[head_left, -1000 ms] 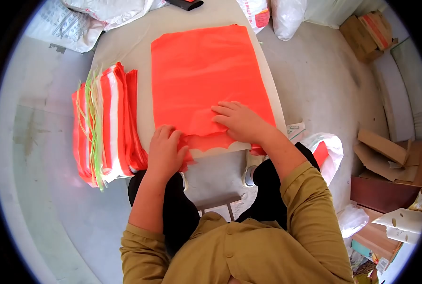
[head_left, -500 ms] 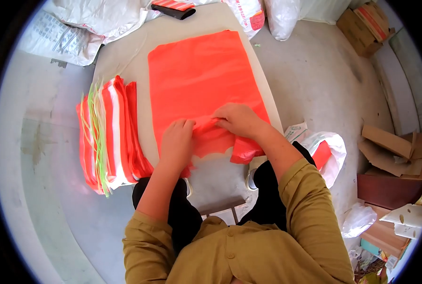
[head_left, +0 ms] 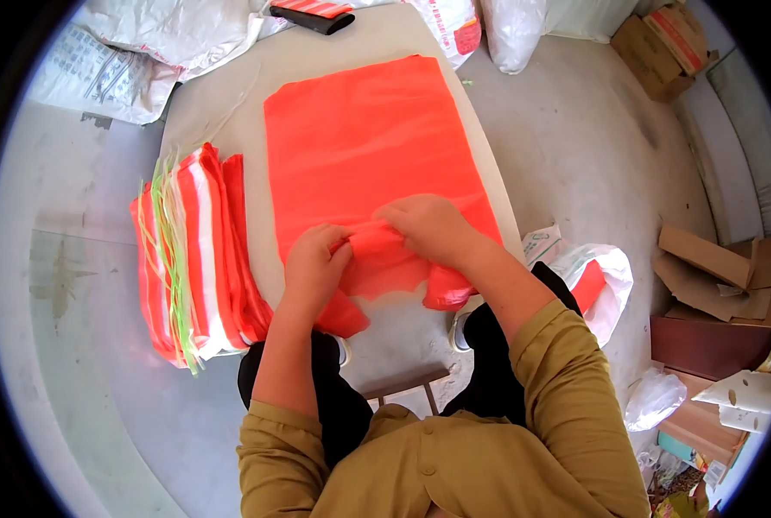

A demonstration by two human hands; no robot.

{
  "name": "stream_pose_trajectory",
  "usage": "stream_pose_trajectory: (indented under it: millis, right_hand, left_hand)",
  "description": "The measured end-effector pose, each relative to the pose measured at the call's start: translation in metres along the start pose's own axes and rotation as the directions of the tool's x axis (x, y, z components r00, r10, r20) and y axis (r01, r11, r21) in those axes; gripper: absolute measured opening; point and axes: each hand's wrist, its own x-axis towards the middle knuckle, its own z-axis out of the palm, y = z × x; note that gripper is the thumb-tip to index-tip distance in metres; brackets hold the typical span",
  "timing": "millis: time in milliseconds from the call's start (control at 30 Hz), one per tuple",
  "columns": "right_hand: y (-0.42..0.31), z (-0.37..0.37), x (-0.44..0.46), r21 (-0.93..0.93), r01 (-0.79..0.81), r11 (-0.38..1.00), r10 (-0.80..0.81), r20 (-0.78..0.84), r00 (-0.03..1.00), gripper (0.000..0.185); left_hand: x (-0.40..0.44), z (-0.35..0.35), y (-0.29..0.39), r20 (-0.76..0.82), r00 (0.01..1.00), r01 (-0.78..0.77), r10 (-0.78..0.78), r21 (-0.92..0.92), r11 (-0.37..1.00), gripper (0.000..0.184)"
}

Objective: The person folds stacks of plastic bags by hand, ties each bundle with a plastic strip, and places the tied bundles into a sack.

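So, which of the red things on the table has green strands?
The red-and-white stack left of the flat red plastic: green strands run along it. The plastic and far striped piece show none.

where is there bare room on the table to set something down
The far end of the table, between the red plastic bag and the white sacks; a narrow strip between bag and striped stack. The near edge is crowded by the left hand and right hand gripping the bag.

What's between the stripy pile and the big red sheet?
A bare strip of tabletop lies between the pile and the red sheet, in the head view.
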Motion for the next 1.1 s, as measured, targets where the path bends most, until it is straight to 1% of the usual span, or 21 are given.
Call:
stream_pose_trajectory:
  millis: [33, 133, 233, 267, 333, 367, 433, 500, 533, 633, 733, 833, 933, 1000, 1100]
  right_hand:
    - [-0.002, 0.003, 0.002, -0.017, 0.052, 0.998, -0.053, -0.023, 0.998, 0.037]
    - [-0.002, 0.011, 0.005, 0.054, 0.196, 0.979, -0.184, -0.170, 0.968, 0.040]
    - [-0.003, 0.009, 0.005, 0.130, 0.210, 0.969, -0.175, -0.238, 0.955, 0.040]
    - [-0.004, 0.007, 0.004, 0.113, 0.215, 0.970, -0.186, -0.222, 0.957, 0.039]
    - [-0.008, 0.002, 0.001, 0.079, 0.224, 0.971, -0.206, -0.189, 0.960, 0.037]
    - [-0.010, 0.004, 0.002, 0.083, 0.214, 0.973, -0.196, -0.188, 0.962, 0.033]
    - [-0.012, 0.008, 0.002, 0.091, 0.190, 0.978, -0.171, -0.184, 0.968, 0.026]
    - [-0.012, 0.012, 0.002, 0.157, 0.126, 0.979, -0.099, -0.170, 0.980, 0.030]
    - [-0.013, 0.013, 0.003, 0.189, 0.093, 0.978, -0.063, -0.161, 0.985, 0.032]
    - [-0.021, 0.009, 0.006, 0.410, -0.092, 0.907, 0.140, -0.090, 0.986, 0.024]
    - [-0.020, 0.011, 0.006, 0.494, -0.173, 0.852, 0.250, -0.094, 0.964, 0.019]
    - [-0.021, 0.006, 0.009, 0.625, -0.223, 0.748, 0.316, -0.040, 0.948, 0.019]
    - [-0.014, 0.008, 0.010, 0.584, -0.232, 0.778, 0.334, -0.071, 0.940, 0.019]
    - [-0.011, 0.011, 0.011, 0.634, -0.238, 0.736, 0.365, -0.074, 0.928, 0.019]
    - [-0.008, 0.012, 0.011, 0.677, -0.218, 0.703, 0.377, -0.095, 0.922, 0.020]
  left_hand:
    - [-0.001, -0.004, -0.002, -0.001, 1.000, -0.023, 0.023, 0.008, 1.000, 0.022]
    - [-0.006, -0.025, -0.003, 0.056, 0.991, 0.132, -0.123, -0.206, 0.970, 0.023]
    - [-0.015, -0.044, -0.028, -0.084, 0.989, 0.096, -0.122, -0.264, 0.960, 0.029]
    - [-0.019, -0.049, -0.038, -0.115, 0.986, 0.089, -0.120, -0.246, 0.965, 0.033]
    - [-0.026, -0.053, -0.054, -0.114, 0.951, 0.214, -0.287, -0.426, 0.879, 0.031]
    - [-0.029, -0.055, -0.060, -0.102, 0.925, 0.266, -0.365, -0.512, 0.817, 0.030]
    - [-0.035, -0.059, -0.064, -0.023, 0.909, 0.330, -0.416, -0.571, 0.752, 0.035]
    - [-0.037, -0.061, -0.060, 0.040, 0.876, 0.401, -0.480, -0.612, 0.681, 0.038]
    - [-0.037, -0.060, -0.059, 0.053, 0.874, 0.408, -0.482, -0.619, 0.671, 0.039]
    - [-0.036, -0.058, -0.058, 0.092, 0.872, 0.419, -0.480, -0.646, 0.638, 0.045]
    - [-0.034, -0.051, -0.061, 0.113, 0.872, 0.409, -0.476, -0.703, 0.582, 0.049]
    - [-0.031, -0.049, -0.055, 0.104, 0.859, 0.379, -0.502, -0.787, 0.487, 0.053]
    - [-0.029, -0.048, -0.054, 0.101, 0.833, 0.347, -0.544, -0.861, 0.372, 0.055]
    - [-0.028, -0.045, -0.056, 0.126, 0.814, 0.326, -0.567, -0.907, 0.266, 0.054]
    - [-0.027, -0.042, -0.062, 0.146, 0.795, 0.291, -0.589, -0.943, 0.160, 0.055]
